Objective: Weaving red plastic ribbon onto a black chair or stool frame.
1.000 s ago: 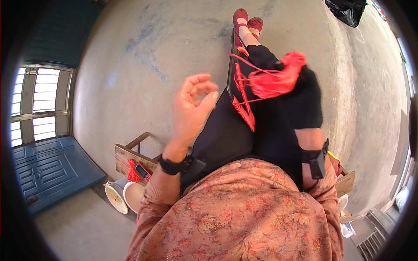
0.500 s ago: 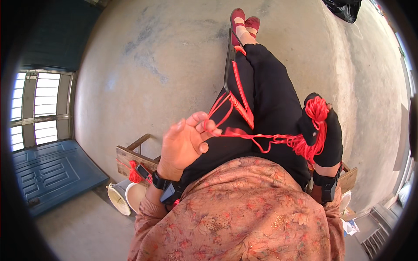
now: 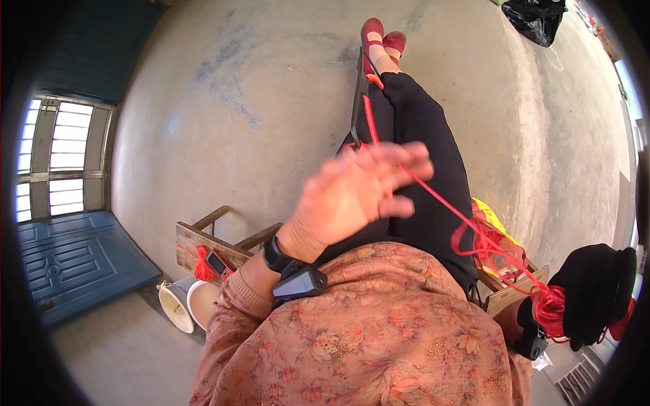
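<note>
My bare left hand [image 3: 342, 199] is over my lap, blurred, with its fingers apart and nothing visibly gripped. It hides much of a slim black frame [image 3: 358, 101] that lies along my legs, partly wrapped in red cord [image 3: 370, 118]. Out at the far right, my right hand [image 3: 592, 291] wears a black glove and is closed round a bundle of red cord [image 3: 548, 310]. From that bundle a strand [image 3: 440, 196] runs taut up to the frame, passing behind my left fingers, with a loose loop [image 3: 467, 240] partway.
Wooden stool edges [image 3: 210, 250] show on both sides of me. On the left one sit a small red cord bundle [image 3: 204, 265] and a phone-like device [image 3: 218, 264], with pale buckets [image 3: 177, 306] below. A black plastic bag [image 3: 538, 20] lies at the far right.
My right hand has swung outward to the right with the cord bundle, drawing the strand out. My left hand has moved right, its fingers opened from the cord loop.
</note>
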`<state>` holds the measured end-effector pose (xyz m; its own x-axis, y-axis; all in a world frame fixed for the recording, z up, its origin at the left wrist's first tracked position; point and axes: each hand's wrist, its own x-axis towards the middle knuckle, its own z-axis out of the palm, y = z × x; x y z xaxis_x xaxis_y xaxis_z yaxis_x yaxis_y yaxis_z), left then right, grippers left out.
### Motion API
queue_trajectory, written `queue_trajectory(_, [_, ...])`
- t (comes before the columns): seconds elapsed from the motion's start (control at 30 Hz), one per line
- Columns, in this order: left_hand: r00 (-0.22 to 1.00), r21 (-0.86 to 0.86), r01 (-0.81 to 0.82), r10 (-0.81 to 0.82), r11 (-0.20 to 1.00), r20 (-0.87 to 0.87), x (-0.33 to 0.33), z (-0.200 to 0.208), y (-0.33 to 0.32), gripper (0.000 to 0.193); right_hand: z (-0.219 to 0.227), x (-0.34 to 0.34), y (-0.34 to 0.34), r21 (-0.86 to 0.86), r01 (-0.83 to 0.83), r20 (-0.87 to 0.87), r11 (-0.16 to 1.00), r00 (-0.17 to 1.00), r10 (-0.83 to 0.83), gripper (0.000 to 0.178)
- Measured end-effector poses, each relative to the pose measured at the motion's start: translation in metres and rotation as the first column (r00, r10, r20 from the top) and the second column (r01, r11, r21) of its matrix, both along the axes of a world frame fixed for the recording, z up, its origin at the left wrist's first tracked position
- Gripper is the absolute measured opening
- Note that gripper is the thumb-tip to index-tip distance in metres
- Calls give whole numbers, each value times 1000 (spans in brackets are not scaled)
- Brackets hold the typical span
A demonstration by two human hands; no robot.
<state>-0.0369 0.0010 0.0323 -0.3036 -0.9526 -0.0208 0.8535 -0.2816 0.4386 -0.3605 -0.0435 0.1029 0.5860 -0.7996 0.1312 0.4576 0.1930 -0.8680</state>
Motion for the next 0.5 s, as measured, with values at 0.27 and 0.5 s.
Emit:
queue_trajectory(0.27, [960,248,-232,263,941,-100,53,-3,53,36,-26,49,-34,160,333,-384,929,888,-252,38])
queue_trajectory(0.5, [901,457,-348,157,819,404,47,-28,105,25,-116,153,-40,-353,-115,-670,928,724,-165,35])
